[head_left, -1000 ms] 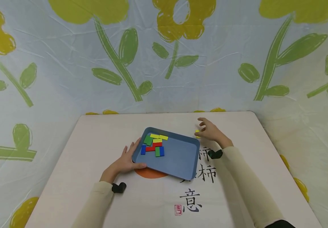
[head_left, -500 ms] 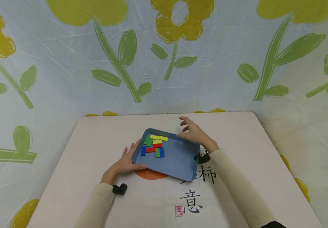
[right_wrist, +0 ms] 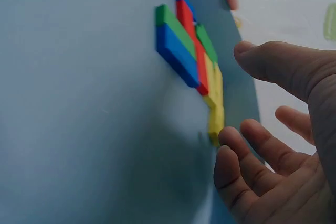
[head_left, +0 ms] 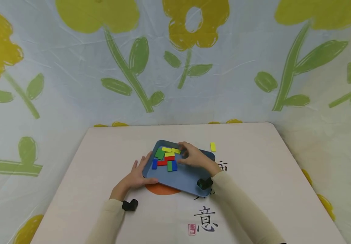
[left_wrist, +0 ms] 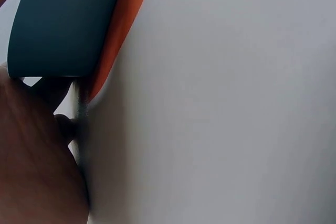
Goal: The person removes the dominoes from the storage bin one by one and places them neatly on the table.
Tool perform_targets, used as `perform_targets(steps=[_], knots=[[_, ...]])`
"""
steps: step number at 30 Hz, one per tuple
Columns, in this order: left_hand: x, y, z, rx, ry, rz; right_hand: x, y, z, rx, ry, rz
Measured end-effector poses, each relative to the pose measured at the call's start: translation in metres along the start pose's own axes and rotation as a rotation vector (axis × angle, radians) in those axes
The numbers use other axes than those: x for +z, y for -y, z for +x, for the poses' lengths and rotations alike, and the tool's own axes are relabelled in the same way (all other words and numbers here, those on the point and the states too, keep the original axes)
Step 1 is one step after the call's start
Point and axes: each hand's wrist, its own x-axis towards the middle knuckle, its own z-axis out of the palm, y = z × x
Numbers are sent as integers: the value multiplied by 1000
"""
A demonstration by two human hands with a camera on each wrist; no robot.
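A blue-grey tray (head_left: 190,178) lies slanted on the table, with several small flat blocks grouped in its left half. Among them are a blue block (head_left: 155,164), a red block (head_left: 162,163), a green block (head_left: 161,154) and a yellow block (head_left: 176,150). My left hand (head_left: 136,175) rests at the tray's left corner, fingers spread along the side and thumb at the front rim. Over the tray is my right hand (head_left: 193,156), fingertips close to the yellow end of the group. In the right wrist view its thumb and fingers (right_wrist: 228,167) are apart, nothing between them.
One more yellow block (head_left: 213,146) lies on the table (head_left: 245,145) beyond the tray's right end. An orange round print (head_left: 163,189) and black brush characters (head_left: 205,218) mark the tabletop. A flowered cloth (head_left: 224,91) hangs behind.
My right hand has moved left and nearer, from beside the loose yellow block to above the tray's blocks. That loose block is uncovered now. The left hand and tray have stayed put.
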Motion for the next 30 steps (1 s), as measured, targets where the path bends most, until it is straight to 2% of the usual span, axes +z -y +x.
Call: perform_targets(steps=[7,17,24,30], knots=[[2,3,-1,-3,-9,7,15,-3,-2,22,29,-27],[1,2,-1,4,-8,7,21,-4,-3,4,77,-60],[0,1,0,6,-13,-3,25,-3,-4,-8,69,-58],[0,1,-1,2,-5,8,28,-5,-3,22,57,-78]])
